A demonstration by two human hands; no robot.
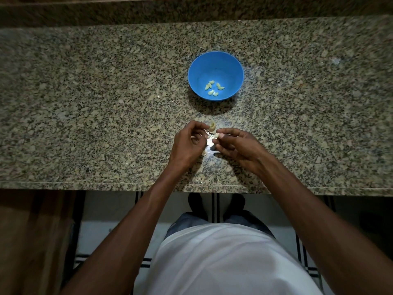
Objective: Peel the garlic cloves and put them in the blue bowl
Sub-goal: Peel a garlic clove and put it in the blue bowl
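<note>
Both hands meet over the near middle of the worktop point(85, 103), fingers curled inward and almost touching. The left hand point(187, 143) pinches a garlic clove point(212, 126) between thumb and forefinger, the clove standing out just beyond its fingertips with its pale skin partly curled back. The right hand point(236, 145) has its thumb and forefinger closed together at the clove's near side, on a small pale piece point(215, 136) that may be loose skin or another bit of garlic; glare makes it hard to tell which. Between and under the two hands lies a bright patch of papery peelings point(209, 143), washed out by a strong light, so single pieces cannot be counted and any cloves beneath the palms are hidden. Straight ahead of the hands, well apart from them, stands the blue bowl point(215, 58), upright on the speckled granite, with five peeled cloves point(213, 88) lying loose in its bottom. Farther out the stone dims to either side and its edges blur. Back toward the body, bare forearms lead to a white shirt point(223, 258), and beyond the near edge of the worktop two dark shoes point(197, 204) show on a pale striped floor point(110, 209), the corners falling into shadow.
</note>
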